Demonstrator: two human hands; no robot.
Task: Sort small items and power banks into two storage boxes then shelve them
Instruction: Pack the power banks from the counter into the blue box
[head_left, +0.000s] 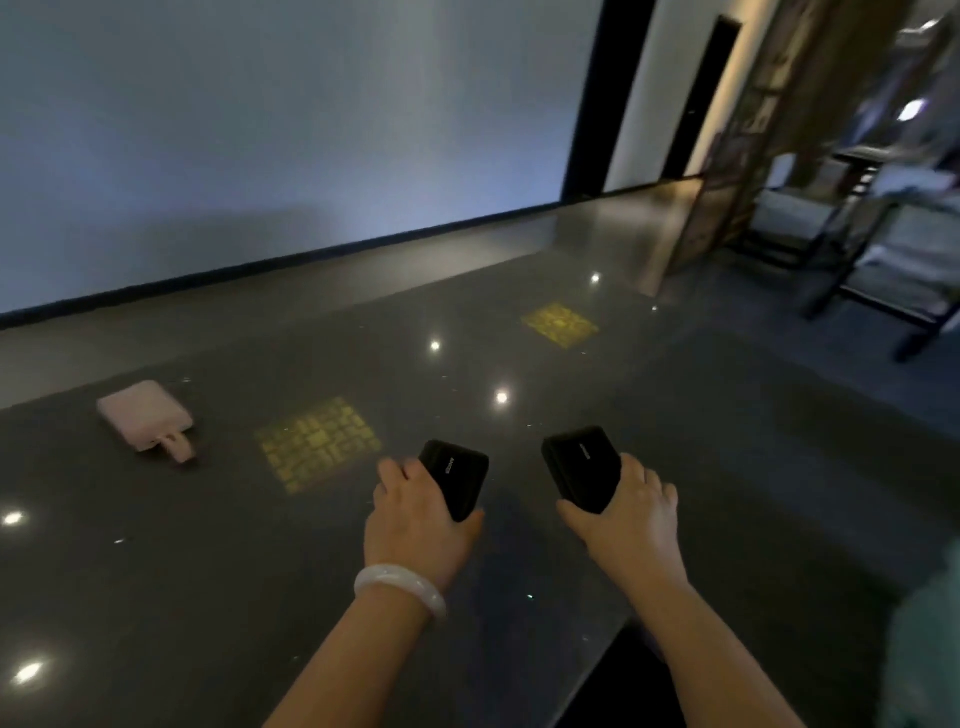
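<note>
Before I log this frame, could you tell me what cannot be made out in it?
- Head view: the two storage boxes and the shelf are not in frame.
- Printing on the left black power bank and right black power bank: too small and blurred.
- Left hand, right hand: fingertips hidden behind the banks.
- Pink power bank: ports too blurred.

Right-edge chairs (883, 249) blurred; forearms cut off below.

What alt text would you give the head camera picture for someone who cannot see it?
A person holds two black power banks above a dark glossy table, one in the left hand and one in the right hand. A pink power bank lies on the table at far left.
</note>
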